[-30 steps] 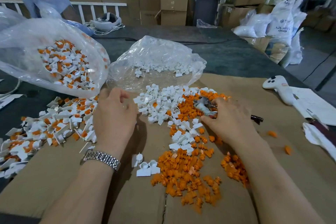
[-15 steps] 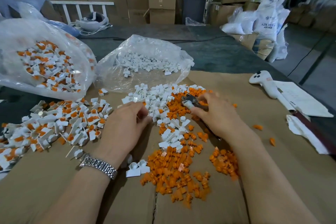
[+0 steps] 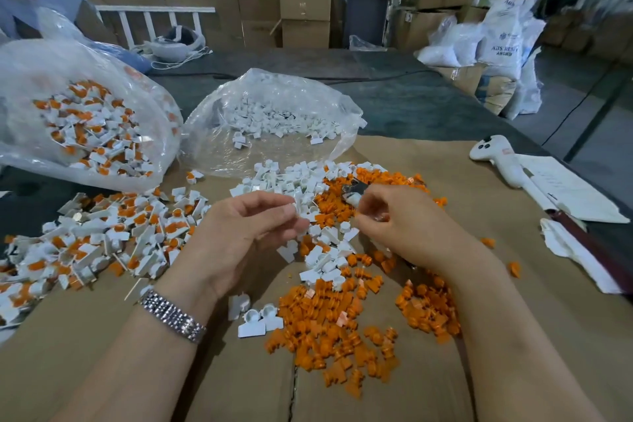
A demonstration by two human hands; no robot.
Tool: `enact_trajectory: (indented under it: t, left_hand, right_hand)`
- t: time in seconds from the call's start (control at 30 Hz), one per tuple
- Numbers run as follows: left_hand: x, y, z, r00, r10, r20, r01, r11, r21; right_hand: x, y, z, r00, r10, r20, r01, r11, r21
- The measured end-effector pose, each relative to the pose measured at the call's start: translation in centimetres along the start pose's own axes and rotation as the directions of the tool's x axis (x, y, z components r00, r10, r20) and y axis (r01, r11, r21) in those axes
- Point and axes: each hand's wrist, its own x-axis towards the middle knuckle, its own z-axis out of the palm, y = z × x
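My left hand (image 3: 246,233), with a metal watch on the wrist, is lifted above the cardboard sheet (image 3: 102,336) and pinches a small white plastic piece (image 3: 297,212) at its fingertips. My right hand (image 3: 397,226) is curled round a small metal tool (image 3: 354,189) whose tip sticks out above the fingers. Between and beyond the hands lies a heap of white pieces (image 3: 301,181). Loose orange inserts (image 3: 329,329) are spread below the hands. A pile of white pieces with orange inserts fitted (image 3: 102,236) lies to the left.
Two clear plastic bags stand behind: one with assembled pieces (image 3: 85,120), one with white pieces (image 3: 270,120). A white handheld controller (image 3: 496,158), papers (image 3: 568,192) and a crumpled tissue (image 3: 575,253) lie at the right. A person in blue stands at the far left.
Both hands have lifted off the heap and come closer together. My left hand has picked up a white piece; my right hand still holds the metal tool.
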Motion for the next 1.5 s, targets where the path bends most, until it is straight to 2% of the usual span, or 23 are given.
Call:
enact_trajectory:
  t: [0.17,0.27,0.33,0.67,0.83,0.9,0.93,1.0,1.03,1.1,1.17,1.27,1.33,1.5]
  left_hand:
    - [-0.1,0.0,0.3,0.996,-0.011,0.085,0.019,0.996,-0.087]
    - [-0.2,-0.1,0.5,0.989,-0.033,0.145,0.054,0.987,-0.149]
    - [-0.2,-0.2,0.7,0.986,-0.035,0.165,0.062,0.985,-0.161]
    - [-0.4,-0.2,0.9,0.975,0.000,0.222,0.048,0.976,-0.211]
    - [-0.5,-0.3,1.0,0.980,0.034,0.194,-0.001,0.986,-0.168]
    - [-0.7,-0.3,1.1,0.986,0.078,0.149,-0.072,0.996,-0.044]
    - [-0.8,-0.3,1.2,0.987,0.117,0.114,-0.128,0.987,0.094]
    - [-1.2,-0.4,1.4,0.980,0.193,0.057,-0.200,0.911,0.362]
    - [-1.3,-0.4,1.5,0.976,0.213,0.043,-0.212,0.889,0.406]
    - [-1.4,-0.5,1.6,0.972,0.232,0.031,-0.225,0.891,0.395]
    - [-1.3,-0.4,1.6,0.975,0.222,0.014,-0.215,0.924,0.316]
    - [-1.0,-0.2,1.3,0.992,0.115,0.042,-0.115,0.993,-0.005]
    - [-0.8,-0.1,1.1,0.992,0.082,0.091,-0.072,0.991,-0.111]
    - [-0.5,-0.3,0.9,0.985,0.113,0.130,-0.098,0.988,-0.116]
  right_hand:
    - [-0.2,-1.0,-0.3,0.992,-0.065,-0.112,0.098,0.943,0.318]
    - [-0.4,-2.2,0.1,0.976,-0.101,-0.195,0.193,0.819,0.541]
    - [-0.4,-2.7,0.4,0.970,-0.112,-0.217,0.223,0.767,0.602]
    - [-0.6,-3.0,0.6,0.947,-0.173,-0.271,0.283,0.846,0.451]
    - [-0.7,-3.5,0.9,0.926,-0.231,-0.299,0.328,0.883,0.337]
    - [-0.7,-3.6,1.0,0.923,-0.239,-0.302,0.330,0.894,0.303]
    - [-0.7,-3.7,1.1,0.923,-0.236,-0.303,0.326,0.899,0.293]
    - [-0.8,-3.8,1.4,0.925,-0.209,-0.316,0.307,0.902,0.302]
    - [-0.8,-3.9,1.6,0.928,-0.183,-0.324,0.292,0.899,0.327]
    - [-0.8,-4.0,1.7,0.939,-0.127,-0.321,0.255,0.882,0.396]
    - [-0.8,-3.9,1.4,0.962,-0.095,-0.257,0.212,0.853,0.478]
    - [-1.0,-3.6,0.5,0.982,-0.154,-0.113,0.191,0.813,0.551]
    - [-1.1,-3.6,0.2,0.976,-0.181,-0.125,0.219,0.815,0.536]
    - [-1.3,-3.9,0.3,0.953,-0.187,-0.238,0.278,0.853,0.442]
